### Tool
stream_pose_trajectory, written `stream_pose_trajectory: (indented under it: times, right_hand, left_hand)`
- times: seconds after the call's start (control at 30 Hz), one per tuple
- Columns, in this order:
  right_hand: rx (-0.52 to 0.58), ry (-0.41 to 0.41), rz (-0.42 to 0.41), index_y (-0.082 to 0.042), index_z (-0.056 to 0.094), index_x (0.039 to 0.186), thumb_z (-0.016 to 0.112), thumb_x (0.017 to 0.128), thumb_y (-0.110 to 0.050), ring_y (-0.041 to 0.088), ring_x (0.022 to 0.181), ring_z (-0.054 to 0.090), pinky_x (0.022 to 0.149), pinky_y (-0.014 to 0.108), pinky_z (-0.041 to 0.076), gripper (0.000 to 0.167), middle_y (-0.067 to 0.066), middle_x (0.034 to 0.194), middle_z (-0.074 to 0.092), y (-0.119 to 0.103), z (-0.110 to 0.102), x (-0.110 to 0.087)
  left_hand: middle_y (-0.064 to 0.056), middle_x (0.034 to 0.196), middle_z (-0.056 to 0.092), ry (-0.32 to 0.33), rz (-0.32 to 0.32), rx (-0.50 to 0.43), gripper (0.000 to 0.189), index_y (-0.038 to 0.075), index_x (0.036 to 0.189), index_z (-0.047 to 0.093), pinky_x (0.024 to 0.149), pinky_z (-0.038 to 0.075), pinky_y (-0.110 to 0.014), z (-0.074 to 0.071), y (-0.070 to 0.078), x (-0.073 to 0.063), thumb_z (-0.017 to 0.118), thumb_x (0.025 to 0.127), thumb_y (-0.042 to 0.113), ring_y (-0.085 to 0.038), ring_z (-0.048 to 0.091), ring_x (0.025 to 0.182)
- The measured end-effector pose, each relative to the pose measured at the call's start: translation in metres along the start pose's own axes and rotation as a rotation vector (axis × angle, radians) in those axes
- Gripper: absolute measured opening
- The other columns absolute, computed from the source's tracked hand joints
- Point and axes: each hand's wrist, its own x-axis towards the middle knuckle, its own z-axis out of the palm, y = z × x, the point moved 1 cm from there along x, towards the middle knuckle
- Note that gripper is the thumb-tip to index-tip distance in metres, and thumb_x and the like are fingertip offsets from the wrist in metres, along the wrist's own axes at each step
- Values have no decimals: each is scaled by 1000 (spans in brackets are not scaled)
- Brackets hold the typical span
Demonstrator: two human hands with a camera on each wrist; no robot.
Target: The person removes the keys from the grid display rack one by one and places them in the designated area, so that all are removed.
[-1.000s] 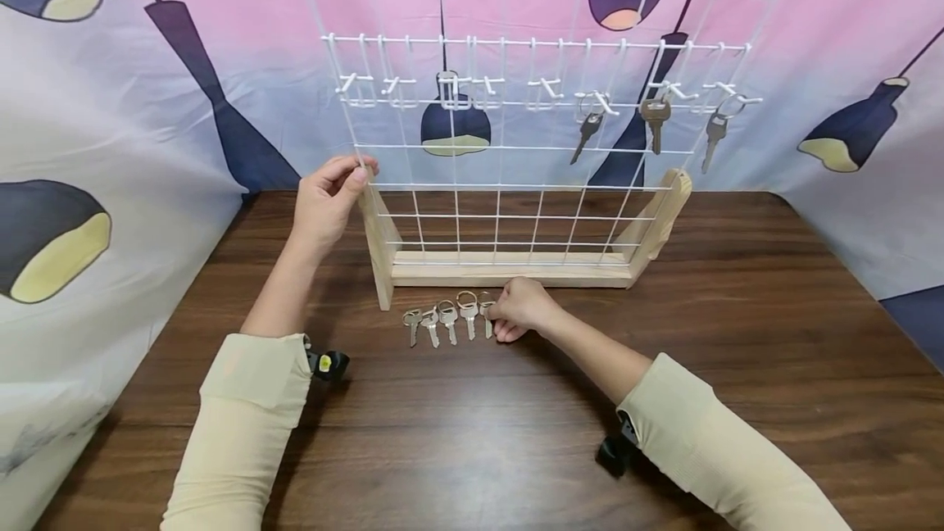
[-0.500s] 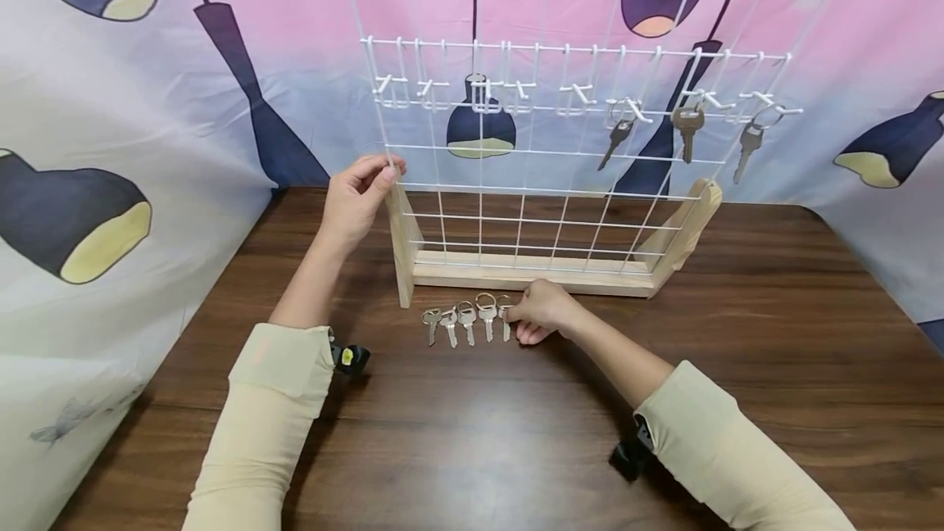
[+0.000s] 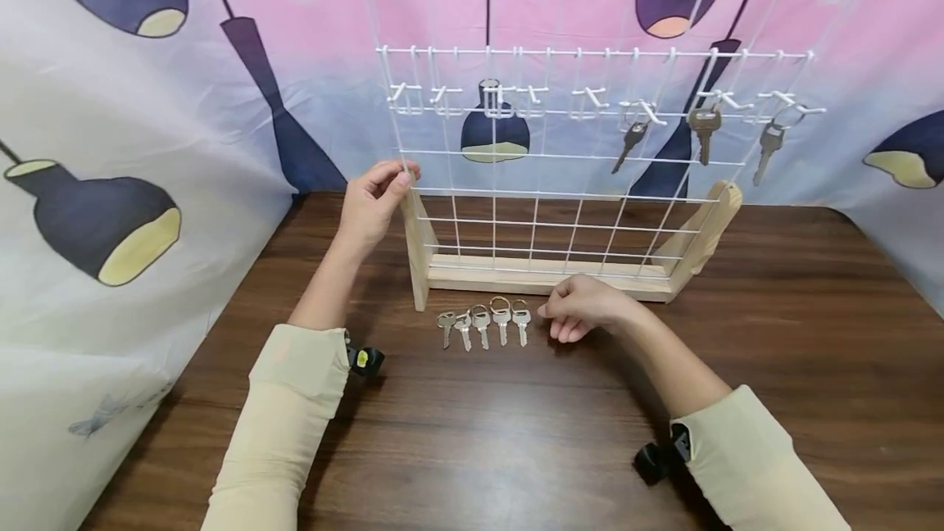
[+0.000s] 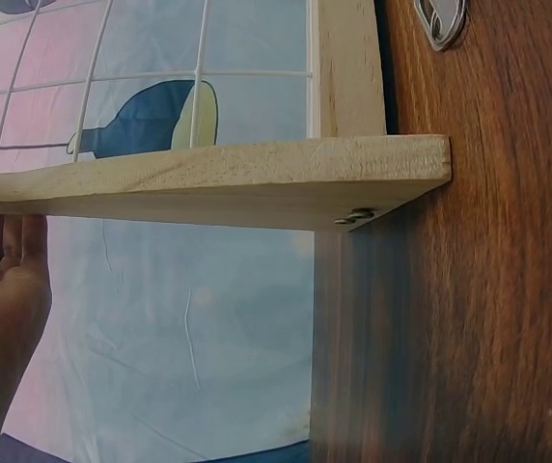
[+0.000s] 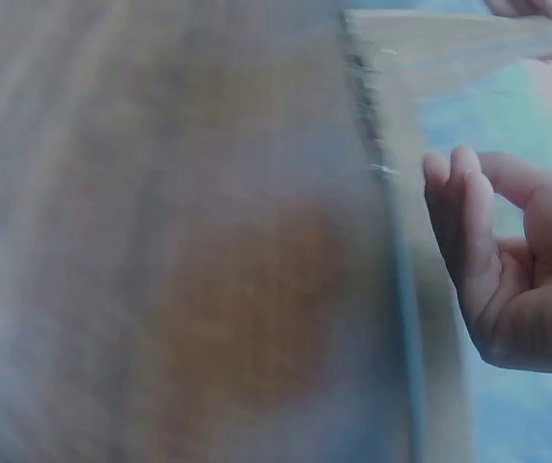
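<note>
My left hand [image 3: 374, 199] grips the top of the left wooden upright [image 3: 415, 236] of a white wire grid rack [image 3: 515, 189]. In the left wrist view its fingers [image 4: 8, 239] lie against the wood. My right hand [image 3: 586, 306] is just right of a row of several silver keys [image 3: 501, 319] on the table, its fingers loosely bent. No object shows between the fingertips [image 5: 462, 159] in the right wrist view. Three more keys hang by their rings from hooks at the rack's right: a dark key [image 3: 629, 144], a brownish key [image 3: 705, 129] and a grey key [image 3: 769, 146].
The rack's wooden base [image 3: 516, 273] runs along just behind the key row. White hooks [image 3: 442, 97] without keys line the left part of the grid. Behind the brown wooden table [image 3: 472, 433] hangs a printed cloth [image 3: 324, 80].
The head view has shifted, so the scene sits further right and slightly lower. My right hand has left the rightmost key of the row and moved right. My left hand stays on the upright.
</note>
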Motion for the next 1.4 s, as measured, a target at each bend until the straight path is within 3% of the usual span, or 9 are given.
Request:
stream_pose_trajectory:
  times: [0.13,0.23,0.4,0.57,0.7,0.9,1.1,1.4]
  right_hand:
    - [11,87,-115,14,55,102,56,89,-6,13,53,60,52,26,52,24,13,69,64,-19,-21,-22]
    - [65,244,-242,13,55,104,54,89,-4,17,59,62,59,33,54,23,15,76,64,-37,-35,-41]
    - [278,533,-507,8,59,99,58,90,-5,19,64,64,65,34,54,16,12,77,66,-59,-55,-71]
    - [463,702,-703,5,60,99,61,89,-7,17,65,65,66,29,54,15,9,79,67,-78,-58,-77]
    - [518,770,-727,9,58,105,61,88,-5,15,66,66,67,27,53,22,7,82,67,-91,-58,-74]
    - [580,861,-708,8,61,95,67,84,-4,16,61,64,63,26,53,18,13,80,67,-103,-58,-69]
    - [594,894,-692,4,62,87,67,82,1,15,55,62,57,25,53,8,9,71,67,-111,-51,-63]
    - [525,866,-716,6,61,91,69,79,4,12,48,58,51,22,51,14,4,60,62,-113,-54,-80]
  left_hand:
    - [3,90,65,33,21,-8,17,-13,102,63,71,43,-18,-1,0,-2,55,90,-4,-10,58,84]
    - [1,90,66,33,31,-41,17,-13,102,63,70,42,-18,-2,1,-3,55,90,-4,-12,58,84]
    - [1,92,66,6,25,-75,16,-6,101,67,71,42,-19,5,0,-1,56,91,0,-12,58,86]
    - [0,91,66,9,22,-84,16,-5,101,68,72,42,-18,5,1,-1,56,90,0,-12,59,86]
    - [0,90,66,18,20,-88,16,-3,100,69,71,41,-18,5,1,-1,58,90,1,-11,58,84]
    - [-1,92,66,12,8,-141,15,2,99,71,73,41,-17,5,1,-2,59,89,1,-12,59,87]
    - [-1,90,66,24,18,-127,14,0,98,71,72,41,-17,-5,3,-5,59,89,1,-12,58,85]
    - [-1,89,66,16,20,-106,15,-7,99,68,71,42,-18,3,-4,0,57,90,-2,-11,58,83]
